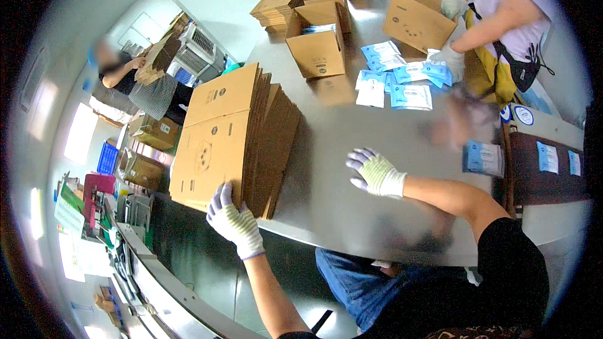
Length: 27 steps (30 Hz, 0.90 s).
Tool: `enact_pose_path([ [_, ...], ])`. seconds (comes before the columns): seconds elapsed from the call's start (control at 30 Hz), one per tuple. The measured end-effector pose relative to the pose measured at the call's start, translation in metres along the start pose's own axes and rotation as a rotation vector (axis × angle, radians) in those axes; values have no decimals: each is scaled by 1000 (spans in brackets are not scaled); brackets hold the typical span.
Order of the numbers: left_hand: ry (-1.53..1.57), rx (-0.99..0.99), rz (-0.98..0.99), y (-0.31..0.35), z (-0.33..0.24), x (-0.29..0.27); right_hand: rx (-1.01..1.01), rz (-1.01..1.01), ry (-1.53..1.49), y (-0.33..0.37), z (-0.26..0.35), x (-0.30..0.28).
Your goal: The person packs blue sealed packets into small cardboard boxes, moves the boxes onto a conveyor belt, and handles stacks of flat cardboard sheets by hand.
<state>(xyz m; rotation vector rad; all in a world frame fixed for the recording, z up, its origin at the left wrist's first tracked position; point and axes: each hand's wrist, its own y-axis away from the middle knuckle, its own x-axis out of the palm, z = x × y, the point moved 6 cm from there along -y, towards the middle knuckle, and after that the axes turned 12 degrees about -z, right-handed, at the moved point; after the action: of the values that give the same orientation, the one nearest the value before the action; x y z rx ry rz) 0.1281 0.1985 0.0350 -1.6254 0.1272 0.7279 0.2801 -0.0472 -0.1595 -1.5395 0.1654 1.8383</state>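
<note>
"Brown flat cartons stand stacked on the table, at left. What is done?"
"One open box holds packets; loose packets lie unboxed."
"And the fingers?"
"Left hand: slightly spread at the stack's near edge; pinching, I cannot tell. Right hand: loosely spread, empty, over the table."

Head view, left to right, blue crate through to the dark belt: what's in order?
Blue crate → flattened carton stack → gloved right hand → blue-and-white packets beside the belt → dark belt.
</note>
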Motion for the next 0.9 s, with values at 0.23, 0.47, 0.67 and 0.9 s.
enact_pose_path([
  [0.23,247,326,-29,38,-83,-103,260,205,-476,55,-3,-69],
  [0.47,879,-273,-390,48,-100,-198,206,-1062,-903,27,-114,-222],
  [0.67,772,-765,-413,68,-52,-157,37,-724,-915,87,12,-281],
  [0.9,952,-980,-329,73,-61,-139,165,-576,-1011,115,53,-263],
])
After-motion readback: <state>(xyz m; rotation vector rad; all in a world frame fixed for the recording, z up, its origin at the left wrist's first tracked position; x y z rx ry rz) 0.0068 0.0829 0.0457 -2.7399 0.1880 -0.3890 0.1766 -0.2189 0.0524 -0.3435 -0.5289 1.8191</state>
